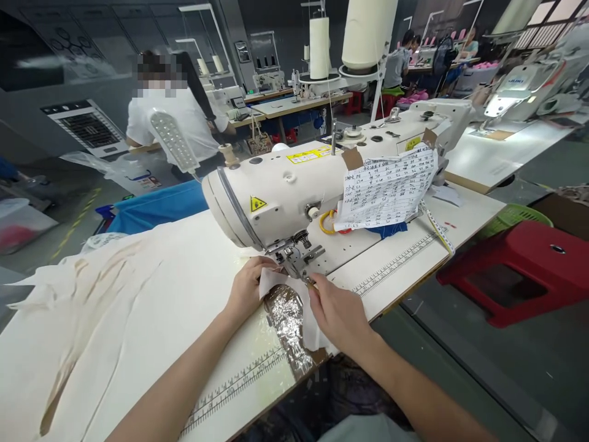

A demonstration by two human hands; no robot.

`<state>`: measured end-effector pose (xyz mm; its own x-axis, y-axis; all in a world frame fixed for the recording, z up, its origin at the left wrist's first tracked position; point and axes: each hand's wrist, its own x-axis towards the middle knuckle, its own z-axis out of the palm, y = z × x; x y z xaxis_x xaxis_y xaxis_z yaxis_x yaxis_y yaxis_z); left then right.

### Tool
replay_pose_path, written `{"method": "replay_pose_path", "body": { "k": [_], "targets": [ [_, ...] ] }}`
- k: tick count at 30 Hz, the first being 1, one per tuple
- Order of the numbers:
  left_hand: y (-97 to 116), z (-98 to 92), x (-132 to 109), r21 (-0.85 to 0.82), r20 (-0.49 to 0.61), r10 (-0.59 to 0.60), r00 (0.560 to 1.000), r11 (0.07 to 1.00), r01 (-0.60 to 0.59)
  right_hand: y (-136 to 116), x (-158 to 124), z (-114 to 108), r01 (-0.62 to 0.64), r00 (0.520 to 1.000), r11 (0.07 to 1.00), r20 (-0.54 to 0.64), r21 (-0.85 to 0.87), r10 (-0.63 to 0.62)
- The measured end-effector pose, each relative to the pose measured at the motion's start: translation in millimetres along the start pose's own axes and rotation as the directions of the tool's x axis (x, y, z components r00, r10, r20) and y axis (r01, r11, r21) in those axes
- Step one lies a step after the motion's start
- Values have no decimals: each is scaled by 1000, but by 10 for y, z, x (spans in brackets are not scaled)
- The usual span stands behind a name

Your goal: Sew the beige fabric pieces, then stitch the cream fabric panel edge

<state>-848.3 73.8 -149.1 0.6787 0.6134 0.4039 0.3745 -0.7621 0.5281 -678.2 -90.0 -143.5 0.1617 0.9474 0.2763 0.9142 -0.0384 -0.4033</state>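
Note:
A white industrial sewing machine stands on the table in front of me, its needle area just above a curved piece of white fabric. My left hand is to the left of the presser foot, closed on the fabric's left end, with its fingertips partly hidden. To the right of the foot, my right hand pinches the fabric's edge with thumb and forefinger. The fabric's strip hangs down toward the front edge, over a shiny taped plate.
Cream fabric pieces lie spread at the left of the table. A handwritten paper sheet hangs on the machine, near a tape measure. A red stool stands right. Thread cones rise behind; a person sits beyond.

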Motion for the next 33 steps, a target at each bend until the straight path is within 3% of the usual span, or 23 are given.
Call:
{"method": "replay_pose_path", "body": {
  "k": [8,20,27,33],
  "targets": [
    [24,-5,13,-11,2,-10,1000,1000,10,-24,57,117,161,985,987,-70,6,-160],
    [76,-2,25,21,-11,-40,999,999,40,-52,89,132,117,991,992,-70,46,-114],
    [86,-4,24,33,-11,-32,999,999,32,-35,78,150,171,978,982,-137,80,-160],
    [73,33,23,42,-42,-8,999,999,10,-57,102,138,141,988,990,-71,17,-140]
  ]
}}
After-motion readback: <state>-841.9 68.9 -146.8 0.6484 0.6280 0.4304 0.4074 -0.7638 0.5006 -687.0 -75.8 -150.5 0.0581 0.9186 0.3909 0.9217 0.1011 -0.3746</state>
